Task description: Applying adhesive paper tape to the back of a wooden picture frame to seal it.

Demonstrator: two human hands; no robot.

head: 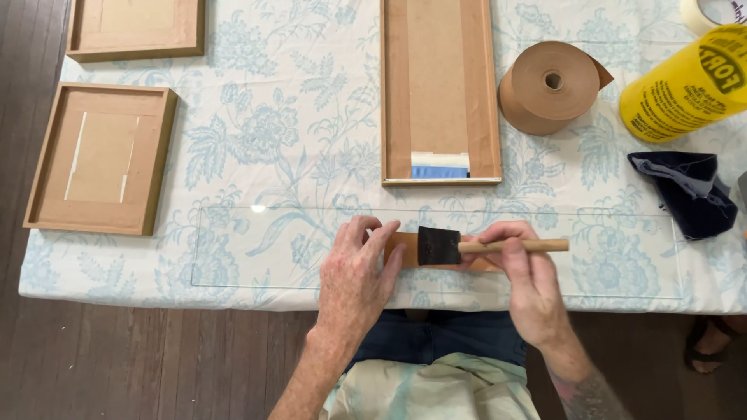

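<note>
The left hand [354, 272] lies spread, fingertips pinning a brown paper strip [405, 247] to the clear sheet [233, 249] at the table's [117, 264] near edge. The right hand [523, 268] pinches a foam brush [440, 245] by its wooden handle, its black head apparently touching the strip.

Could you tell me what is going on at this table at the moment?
A person's right hand holds a black foam brush with a wooden handle over a short strip of brown paper tape. The left hand pins that strip to a clear glass sheet on the floral tablecloth. A roll of brown paper tape lies beyond.
</note>
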